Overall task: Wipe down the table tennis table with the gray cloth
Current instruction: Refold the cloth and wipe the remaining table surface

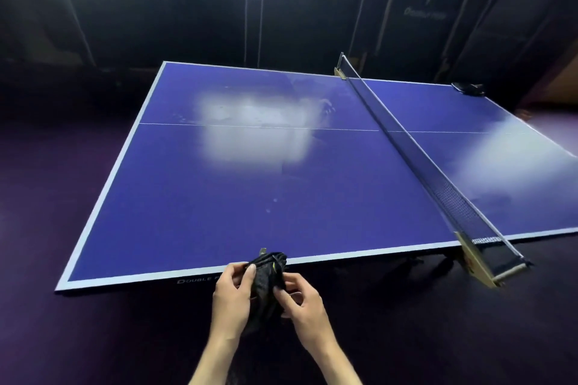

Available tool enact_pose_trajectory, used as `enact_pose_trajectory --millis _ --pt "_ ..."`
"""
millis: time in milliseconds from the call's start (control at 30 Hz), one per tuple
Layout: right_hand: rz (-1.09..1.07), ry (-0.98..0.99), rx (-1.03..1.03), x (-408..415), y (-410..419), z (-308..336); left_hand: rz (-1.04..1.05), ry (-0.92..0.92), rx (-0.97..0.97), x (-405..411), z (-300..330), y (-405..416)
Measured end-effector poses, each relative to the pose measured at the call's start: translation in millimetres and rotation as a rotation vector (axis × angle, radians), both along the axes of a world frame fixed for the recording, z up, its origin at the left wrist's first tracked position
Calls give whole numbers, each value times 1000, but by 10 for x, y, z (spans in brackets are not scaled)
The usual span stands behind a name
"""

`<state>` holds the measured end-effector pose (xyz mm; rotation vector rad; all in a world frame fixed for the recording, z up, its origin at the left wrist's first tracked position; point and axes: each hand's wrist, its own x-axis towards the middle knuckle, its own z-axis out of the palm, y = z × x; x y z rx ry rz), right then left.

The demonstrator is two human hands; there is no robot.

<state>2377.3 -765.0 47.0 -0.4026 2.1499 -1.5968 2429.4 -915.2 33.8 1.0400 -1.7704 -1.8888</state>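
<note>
Both hands at near edge of counter [219,222]. Left hand [233,297] and right hand [300,303] each pinch the bunched gray cloth [269,278], fingers curled round it, grip tight. Cloth held upright, long axis pointing away toward the counter, top overlapping its white border. Beyond, net [416,153] crosses the blue surface. Dark object [467,88] on far corner.
</note>
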Motion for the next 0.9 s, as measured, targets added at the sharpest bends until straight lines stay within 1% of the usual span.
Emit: enact_pose_trajectory --millis 233,300,467,533,633,733,833,900 --pt "-250 -46 -39 -395 438 34 -13 12 -69 -265 217 -161" --pt "-302 -64 -67 -513 608 96 -60 23 -118 -365 258 -147" --pt "-349 -62 -144 -782 1042 235 -189 -28 -199 -694 292 163" --pt "-368 -33 -167 -943 1267 268 -185 -48 -232 -859 305 398" --pt "-361 9 -166 -1242 1685 279 -178 -82 -230 -1154 369 898" --pt "-368 30 -134 -1535 2204 244 -371 -89 -185 -1535 439 1591" --pt "-407 50 -123 -1825 2842 241 -555 -43 -163 -1970 574 2372" --pt "-442 71 -126 -2020 3299 281 -643 -13 -144 -2279 658 2882"
